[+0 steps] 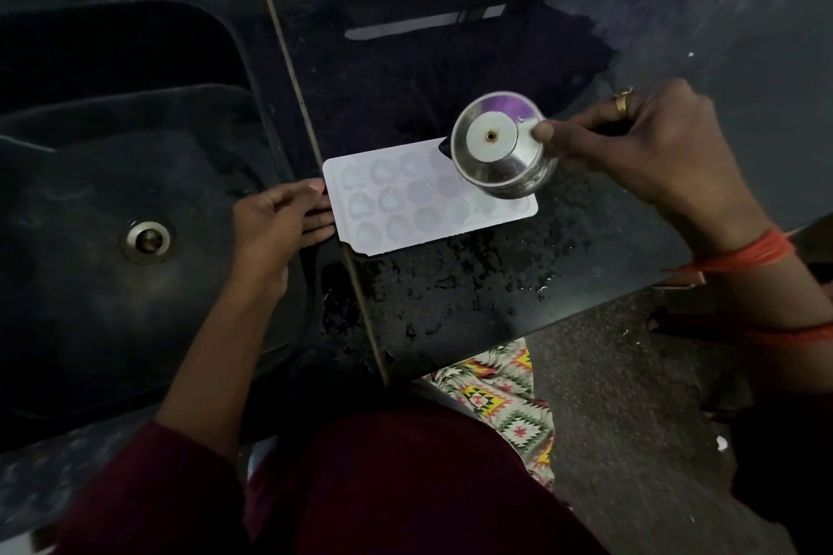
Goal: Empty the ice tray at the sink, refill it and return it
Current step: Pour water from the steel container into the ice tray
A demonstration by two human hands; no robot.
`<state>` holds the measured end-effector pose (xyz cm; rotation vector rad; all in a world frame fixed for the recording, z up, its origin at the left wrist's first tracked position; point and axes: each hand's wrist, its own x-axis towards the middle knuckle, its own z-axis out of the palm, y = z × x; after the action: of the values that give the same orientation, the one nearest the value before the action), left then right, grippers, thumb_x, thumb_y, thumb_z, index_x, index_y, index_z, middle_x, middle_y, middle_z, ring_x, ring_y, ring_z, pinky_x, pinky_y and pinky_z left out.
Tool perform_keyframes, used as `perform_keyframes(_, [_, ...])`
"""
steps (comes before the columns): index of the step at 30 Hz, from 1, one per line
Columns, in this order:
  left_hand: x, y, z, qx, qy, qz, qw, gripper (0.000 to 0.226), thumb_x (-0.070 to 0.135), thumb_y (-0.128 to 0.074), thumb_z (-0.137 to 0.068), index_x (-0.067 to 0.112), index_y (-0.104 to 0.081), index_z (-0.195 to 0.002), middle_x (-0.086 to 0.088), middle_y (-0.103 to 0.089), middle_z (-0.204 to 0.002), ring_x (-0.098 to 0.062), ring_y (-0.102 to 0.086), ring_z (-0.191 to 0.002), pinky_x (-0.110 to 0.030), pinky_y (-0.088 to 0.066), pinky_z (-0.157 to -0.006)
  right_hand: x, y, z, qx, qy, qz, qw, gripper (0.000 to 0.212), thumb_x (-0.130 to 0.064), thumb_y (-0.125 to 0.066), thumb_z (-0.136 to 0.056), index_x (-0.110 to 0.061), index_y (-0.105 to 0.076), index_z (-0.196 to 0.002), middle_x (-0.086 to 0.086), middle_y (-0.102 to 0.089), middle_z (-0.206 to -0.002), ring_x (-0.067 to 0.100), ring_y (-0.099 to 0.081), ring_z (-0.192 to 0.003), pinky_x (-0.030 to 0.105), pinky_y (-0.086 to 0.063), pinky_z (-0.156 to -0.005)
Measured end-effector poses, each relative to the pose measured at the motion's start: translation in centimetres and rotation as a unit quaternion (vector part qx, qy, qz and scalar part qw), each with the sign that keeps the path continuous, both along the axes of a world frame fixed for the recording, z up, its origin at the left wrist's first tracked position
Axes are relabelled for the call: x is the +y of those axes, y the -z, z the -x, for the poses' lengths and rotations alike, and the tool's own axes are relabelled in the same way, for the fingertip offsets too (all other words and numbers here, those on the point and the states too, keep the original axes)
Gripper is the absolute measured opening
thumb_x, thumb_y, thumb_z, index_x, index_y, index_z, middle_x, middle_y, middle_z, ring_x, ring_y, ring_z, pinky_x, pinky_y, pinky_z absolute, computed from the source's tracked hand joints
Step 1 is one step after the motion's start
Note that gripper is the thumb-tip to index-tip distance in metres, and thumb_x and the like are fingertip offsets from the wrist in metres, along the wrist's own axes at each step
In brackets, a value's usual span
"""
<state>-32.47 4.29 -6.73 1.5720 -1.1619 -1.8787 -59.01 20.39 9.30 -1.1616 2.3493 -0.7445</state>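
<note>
Head view, looking down. White tray flat on a wet black counter, just right of the sink, with 1 short end at the sink's edge. Long axis running straight out from the sink, far end angled slightly away from the body. Cavities facing up, in 3 rows.

Left hand between sink and tray, fingers nearly straight, tips pressed to the sink-side short end, gripping nothing. Right hand well right of the sink, curled round a steel cup. Cup tipped on its side over the tray's far end, base toward the camera. No stream visible; cavity fill hard to read.

Probably mid-refill.
- Risk of water missing the cavities and running across the counter, given the steep tip and the cup hiding its own target.
- Risk of the tray skidding on the wet surface should the left fingertips ease off.
- Risk of overfilling, then slopping on the carry back.
</note>
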Motion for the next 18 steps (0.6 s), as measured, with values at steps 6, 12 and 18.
perform_keyframes(6, [-0.4,-0.9,0.5,0.009,-0.004,-0.034,0.999,0.036,0.041,-0.057,-0.100,0.012,-0.075,-0.093,-0.007,-0.078,-0.087,-0.024,-0.076,-0.081,-0.032,-0.062,-0.066,-1.1,0.0,0.0,0.008,0.002,0.003,1.000,0.033,-0.052,-0.077,-0.080,-0.020,-0.080,-0.088,-0.006,-0.074,-0.074,0.001,-0.068,-0.063,0.014,-0.051,-0.057])
perform_keyframes(12, [-0.6,-1.0,0.6,0.006,-0.012,-0.051,0.999,0.049,0.051,-0.049,-0.101,0.010,-0.075,-0.092,-0.010,-0.078,-0.089,-0.024,-0.076,-0.078,-0.032,-0.061,-0.062,-1.9,0.0,-0.1,0.014,-0.001,0.001,1.000,0.033,-0.052,-0.076,-0.080,-0.020,-0.080,-0.088,-0.008,-0.072,-0.071,0.013,-0.071,-0.072,0.028,-0.054,-0.066])
perform_keyframes(18, [-0.7,-0.9,0.5,0.008,-0.008,-0.052,0.999,0.054,0.053,-0.045,-0.101,0.009,-0.075,-0.094,-0.009,-0.078,-0.087,-0.025,-0.076,-0.079,-0.032,-0.061,-0.062,-2.2,0.2,0.1,0.032,-0.017,-0.013,0.999,0.037,-0.053,-0.074,-0.080,-0.018,-0.080,-0.092,-0.005,-0.073,-0.075,0.014,-0.072,-0.071,0.028,-0.057,-0.068])
